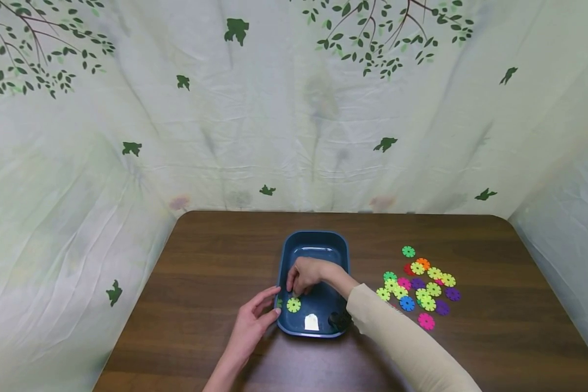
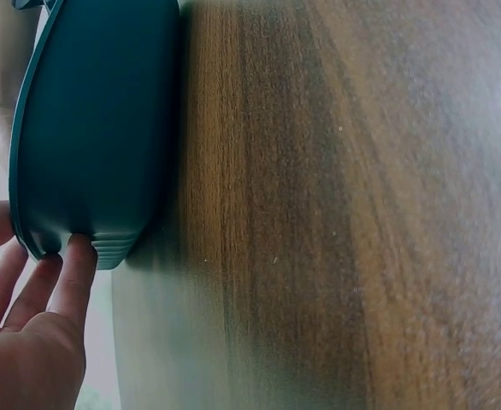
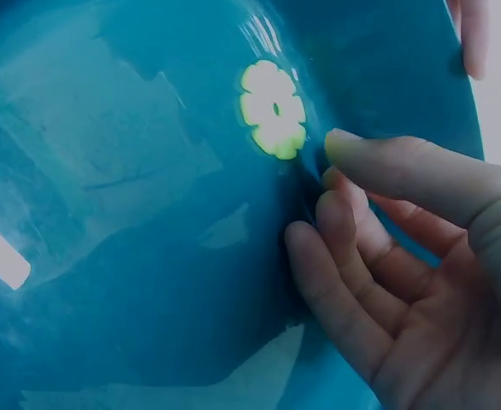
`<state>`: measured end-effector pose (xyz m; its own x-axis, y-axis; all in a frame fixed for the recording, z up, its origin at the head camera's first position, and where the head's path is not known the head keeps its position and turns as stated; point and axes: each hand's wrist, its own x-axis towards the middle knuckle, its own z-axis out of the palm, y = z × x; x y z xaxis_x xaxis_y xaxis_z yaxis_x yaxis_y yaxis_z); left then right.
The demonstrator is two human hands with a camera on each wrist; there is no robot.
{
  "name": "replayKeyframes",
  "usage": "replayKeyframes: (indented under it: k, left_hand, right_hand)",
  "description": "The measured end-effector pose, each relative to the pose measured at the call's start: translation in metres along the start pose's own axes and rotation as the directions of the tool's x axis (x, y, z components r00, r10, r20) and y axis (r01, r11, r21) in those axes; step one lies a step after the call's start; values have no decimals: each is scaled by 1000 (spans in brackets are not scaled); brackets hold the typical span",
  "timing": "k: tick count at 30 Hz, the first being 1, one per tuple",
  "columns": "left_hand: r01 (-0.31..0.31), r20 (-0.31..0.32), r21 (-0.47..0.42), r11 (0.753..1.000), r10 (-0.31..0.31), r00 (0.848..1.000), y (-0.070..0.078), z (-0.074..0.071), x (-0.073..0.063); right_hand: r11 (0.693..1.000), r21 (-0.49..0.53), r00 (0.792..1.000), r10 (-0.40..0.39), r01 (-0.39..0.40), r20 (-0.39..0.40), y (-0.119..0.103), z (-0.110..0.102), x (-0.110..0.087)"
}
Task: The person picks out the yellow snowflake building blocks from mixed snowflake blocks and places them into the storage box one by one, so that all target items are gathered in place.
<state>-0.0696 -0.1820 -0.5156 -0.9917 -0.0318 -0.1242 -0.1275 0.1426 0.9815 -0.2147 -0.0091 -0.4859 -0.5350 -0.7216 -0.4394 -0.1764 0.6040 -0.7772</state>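
Reaching in from the right, I hold my right grip (image 1: 307, 275) low in the blue tray (image 1: 325, 296), fingers curled and thumb close to the index tip; I cannot tell whether anything is between them. One yellow-green flower disc (image 1: 293, 305) lies in the tray by its left wall, just to the near side of those fingertips. My left grip (image 1: 255, 320) is clamped on the tray's left rim. My left wrist view alone shows the outside of the tray, with fingers against its ridged corner. My right wrist view shows what the head view leaves unclear: the disc sits a little apart from my thumb, its small central hole visible. To the right of the tray, the head view shows loose coloured discs (image 1: 417, 283) on the brown surface (image 1: 215, 261), some overlapping, well apart from both my grips.
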Motion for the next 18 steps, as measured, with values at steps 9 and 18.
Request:
replayKeyframes:
  k: [9,18]
  left_hand:
    - [15,5,14,1000,-15,1000,0,0,1]
    - [11,2,7,1000,-12,1000,0,-1,2]
  right_hand:
    - [998,6,998,-59,59,-26,-6,-17,-9]
    - [988,-33,985,-156,154,-75,-14,-34,-27]
